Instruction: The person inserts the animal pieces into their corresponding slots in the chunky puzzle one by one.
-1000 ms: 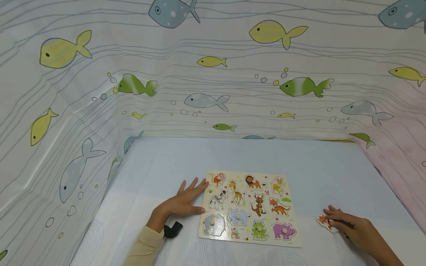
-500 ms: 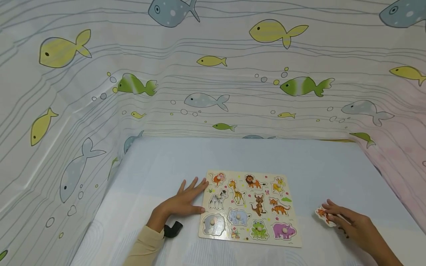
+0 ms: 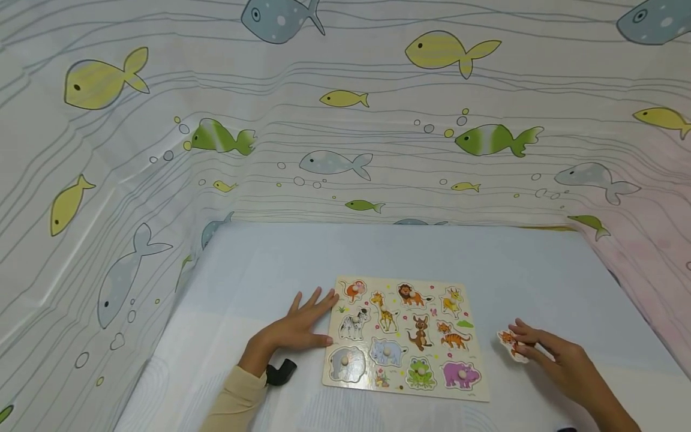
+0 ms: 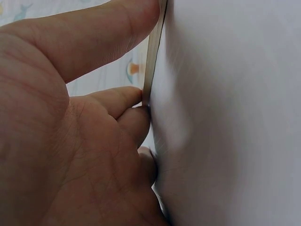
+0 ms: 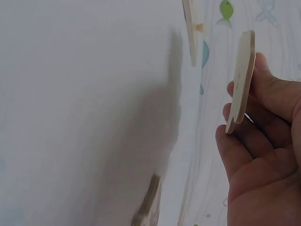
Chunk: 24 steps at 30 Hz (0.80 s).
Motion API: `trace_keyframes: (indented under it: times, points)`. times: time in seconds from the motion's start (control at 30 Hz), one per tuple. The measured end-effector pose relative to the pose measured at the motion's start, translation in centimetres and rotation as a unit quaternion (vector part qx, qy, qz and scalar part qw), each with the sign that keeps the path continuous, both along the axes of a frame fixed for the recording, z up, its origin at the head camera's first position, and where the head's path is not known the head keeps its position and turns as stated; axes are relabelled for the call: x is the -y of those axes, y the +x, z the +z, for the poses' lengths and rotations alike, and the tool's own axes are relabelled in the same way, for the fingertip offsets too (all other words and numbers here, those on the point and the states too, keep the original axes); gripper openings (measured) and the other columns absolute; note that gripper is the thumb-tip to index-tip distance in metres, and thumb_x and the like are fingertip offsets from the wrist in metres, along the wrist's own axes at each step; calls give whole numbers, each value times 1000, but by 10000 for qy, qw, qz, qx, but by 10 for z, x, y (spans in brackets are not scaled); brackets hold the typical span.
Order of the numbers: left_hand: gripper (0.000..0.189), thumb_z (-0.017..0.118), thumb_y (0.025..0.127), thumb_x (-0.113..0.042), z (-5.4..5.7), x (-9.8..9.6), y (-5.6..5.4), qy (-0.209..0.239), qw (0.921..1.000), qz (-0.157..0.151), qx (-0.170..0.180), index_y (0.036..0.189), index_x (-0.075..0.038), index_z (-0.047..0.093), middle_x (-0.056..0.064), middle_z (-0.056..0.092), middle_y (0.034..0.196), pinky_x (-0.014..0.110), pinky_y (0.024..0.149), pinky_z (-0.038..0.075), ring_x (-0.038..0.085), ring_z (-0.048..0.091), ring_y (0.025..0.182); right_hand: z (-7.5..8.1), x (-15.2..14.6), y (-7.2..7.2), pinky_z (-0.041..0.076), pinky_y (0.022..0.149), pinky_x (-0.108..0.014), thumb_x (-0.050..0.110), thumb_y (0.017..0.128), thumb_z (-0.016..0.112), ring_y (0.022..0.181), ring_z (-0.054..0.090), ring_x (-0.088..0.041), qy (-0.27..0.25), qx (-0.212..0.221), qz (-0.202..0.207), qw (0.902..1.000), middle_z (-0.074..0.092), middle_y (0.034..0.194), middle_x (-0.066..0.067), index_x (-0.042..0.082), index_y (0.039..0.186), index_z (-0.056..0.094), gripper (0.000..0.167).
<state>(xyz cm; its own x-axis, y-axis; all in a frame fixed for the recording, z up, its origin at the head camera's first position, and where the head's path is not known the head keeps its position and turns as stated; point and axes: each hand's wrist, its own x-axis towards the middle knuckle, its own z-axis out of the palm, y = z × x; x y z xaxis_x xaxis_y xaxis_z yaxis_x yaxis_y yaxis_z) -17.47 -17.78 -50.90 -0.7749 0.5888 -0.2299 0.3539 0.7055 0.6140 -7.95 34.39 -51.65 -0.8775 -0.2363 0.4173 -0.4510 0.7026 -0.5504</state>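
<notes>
A wooden animal puzzle board [image 3: 372,384] lies flat on the table, with pictured animals such as a lion, a frog and a purple hippo, several bearing round knobs. My left hand [image 3: 294,330] spreads its straight fingers along the board's left edge, thumb and fingertips touching it; the left wrist view shows the edge of the board [image 4: 154,56] against them. To the right of the board, my right hand [image 3: 556,357] pinches a small flat puzzle piece with an orange animal [image 3: 508,343]. In the right wrist view this puzzle piece [image 5: 243,77] stands raised between thumb and fingers.
A pale cloth [image 3: 270,258] covers the table. Fish-printed fabric [image 3: 378,132] rises behind and at both sides. A black object [image 3: 281,373] sits at the left wrist. The edge of another wooden piece [image 5: 149,202] shows low in the right wrist view.
My right hand has lifted the puzzle piece and carried it left, closer to the board. The left hand and the board have stayed in place.
</notes>
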Motion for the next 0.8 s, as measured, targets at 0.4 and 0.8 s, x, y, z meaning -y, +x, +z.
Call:
trace_keyframes:
  times: [0.4,0.8]
  points:
    - [92,72,89,-37,1,-1,0,35,10000,15,-12,161,-18,19,5,14,169,60,122,-15,32,-3,157,6,26,-8,39,93,3,-7,75,80,122,50,20,-13,62,158,9999,71,126,-7,17,114,73,46]
    - [92,72,89,-39,1,0,0,-10,10000,13,-4,161,-19,18,4,14,169,60,122,-15,31,-3,157,5,50,-21,41,92,2,-6,74,80,119,52,19,-57,-25,374,9993,73,122,-8,17,106,73,40]
